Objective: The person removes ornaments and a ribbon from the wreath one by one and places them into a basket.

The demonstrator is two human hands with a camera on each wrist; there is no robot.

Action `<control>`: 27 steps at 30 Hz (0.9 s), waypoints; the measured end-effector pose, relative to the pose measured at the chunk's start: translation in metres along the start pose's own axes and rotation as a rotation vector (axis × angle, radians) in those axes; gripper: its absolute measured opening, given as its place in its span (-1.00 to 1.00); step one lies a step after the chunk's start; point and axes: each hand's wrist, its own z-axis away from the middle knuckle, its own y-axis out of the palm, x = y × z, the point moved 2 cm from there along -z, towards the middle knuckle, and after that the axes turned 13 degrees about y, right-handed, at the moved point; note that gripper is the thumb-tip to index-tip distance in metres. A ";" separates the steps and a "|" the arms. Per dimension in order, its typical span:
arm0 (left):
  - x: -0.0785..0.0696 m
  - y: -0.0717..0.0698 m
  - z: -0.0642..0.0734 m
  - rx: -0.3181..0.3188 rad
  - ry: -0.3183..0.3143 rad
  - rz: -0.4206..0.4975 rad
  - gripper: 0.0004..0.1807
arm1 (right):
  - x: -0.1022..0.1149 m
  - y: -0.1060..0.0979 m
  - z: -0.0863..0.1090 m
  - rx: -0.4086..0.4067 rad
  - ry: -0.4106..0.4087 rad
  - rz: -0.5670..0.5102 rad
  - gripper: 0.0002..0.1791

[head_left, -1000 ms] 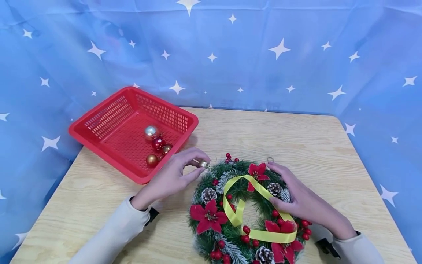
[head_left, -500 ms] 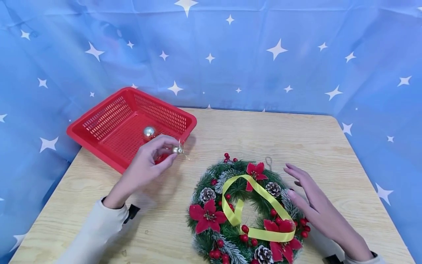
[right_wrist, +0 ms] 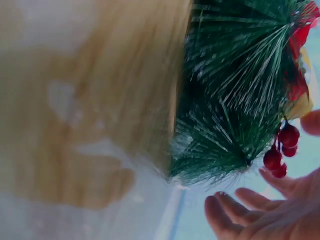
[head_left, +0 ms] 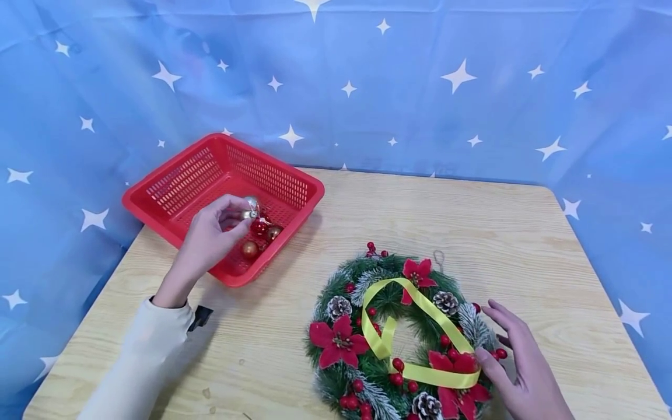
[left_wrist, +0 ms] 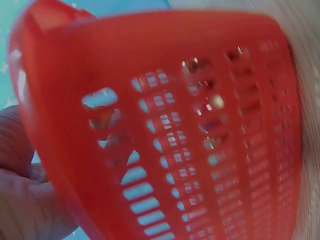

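Note:
My left hand (head_left: 212,230) is over the red plastic basket (head_left: 157,220), pinching a small pale gold bauble (head_left: 248,214) with a clear thread between thumb and fingers. Below its fingertips lie several other baubles, among them a copper one (head_left: 249,249) and a red one (head_left: 259,226). In the left wrist view the basket's slotted wall (left_wrist: 125,45) covers most of the scene, with part of the hand (left_wrist: 30,195) at the left. Beside the right edge of the green Christmas wreath (head_left: 357,344), my right hand (head_left: 520,364) has its fingers spread, thumb near the red berries (right_wrist: 281,150).
A yellow ribbon (head_left: 441,377) lies loosely over the wreath, among red poinsettias (head_left: 338,342) and pinecones (head_left: 339,307). A twine loop (head_left: 438,259) sticks out behind it. The wooden table (head_left: 420,204) ends at a blue starred cloth (head_left: 315,116).
From beside the wreath, my left hand has carried the bauble left to the basket. My right hand has come off the wreath and drawn back toward its right side. The view shifted slightly.

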 end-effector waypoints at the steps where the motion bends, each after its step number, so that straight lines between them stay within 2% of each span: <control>1: 0.003 -0.002 0.000 0.013 -0.021 -0.034 -0.76 | -0.002 0.002 0.001 0.012 0.008 0.001 -0.26; 6: 0.013 -0.012 0.004 0.092 -0.129 -0.157 -0.79 | -0.003 0.013 -0.001 0.097 0.033 -0.021 -0.35; 10: 0.017 -0.014 0.003 0.138 -0.166 -0.214 -0.76 | 0.002 0.018 -0.003 0.169 0.117 -0.031 -0.32; 16: 0.019 -0.004 -0.011 0.203 -0.218 -0.236 -0.70 | 0.008 0.017 -0.006 0.216 0.242 -0.030 -0.19; 22: 0.022 0.009 -0.024 0.231 -0.251 -0.239 -0.72 | 0.009 0.013 -0.007 0.204 0.269 0.005 -0.14; 27: 0.025 0.016 -0.030 0.251 -0.275 -0.263 -0.73 | 0.009 0.009 -0.008 0.205 0.280 -0.002 -0.07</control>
